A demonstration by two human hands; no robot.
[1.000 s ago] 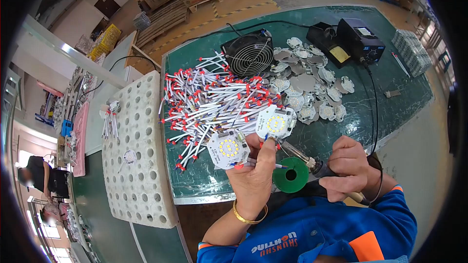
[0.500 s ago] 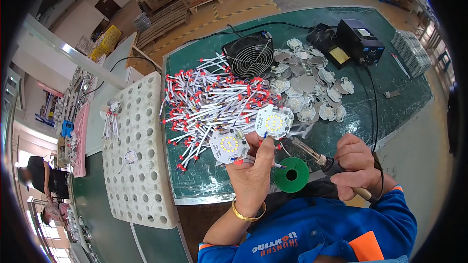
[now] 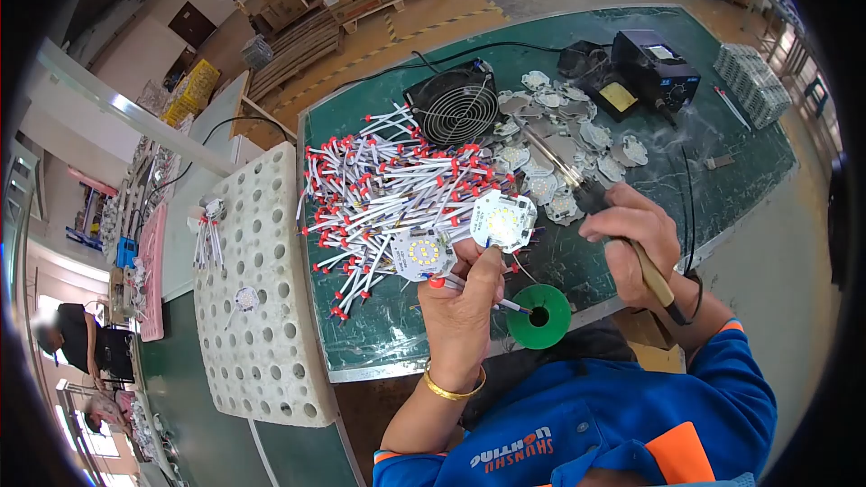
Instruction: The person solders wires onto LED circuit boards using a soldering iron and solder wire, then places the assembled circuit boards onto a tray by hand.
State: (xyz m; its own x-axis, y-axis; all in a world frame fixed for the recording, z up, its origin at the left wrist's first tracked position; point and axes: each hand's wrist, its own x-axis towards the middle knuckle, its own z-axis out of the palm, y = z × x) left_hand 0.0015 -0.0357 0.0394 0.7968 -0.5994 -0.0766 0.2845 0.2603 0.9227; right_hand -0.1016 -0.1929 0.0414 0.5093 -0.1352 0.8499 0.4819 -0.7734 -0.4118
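Observation:
My left hand is closed on two white LED boards, one upright at the fingertips and the other to its left, with white wires between the fingers. My right hand grips a soldering iron, its metal tip pointing up and left over a pile of boards. Beneath my left hand's boards lies a heap of white wires with red rings. A green solder spool rests at the table's near edge, right of my left hand.
A black fan stands behind the wires. The soldering station and its iron holder are at the back right, near a stack of metallic parts. A white perforated foam board lies left. Two people are at far left.
My right hand has lifted the iron up and away from the spool, toward the board pile. My left hand still holds both boards, and the view has shifted slightly.

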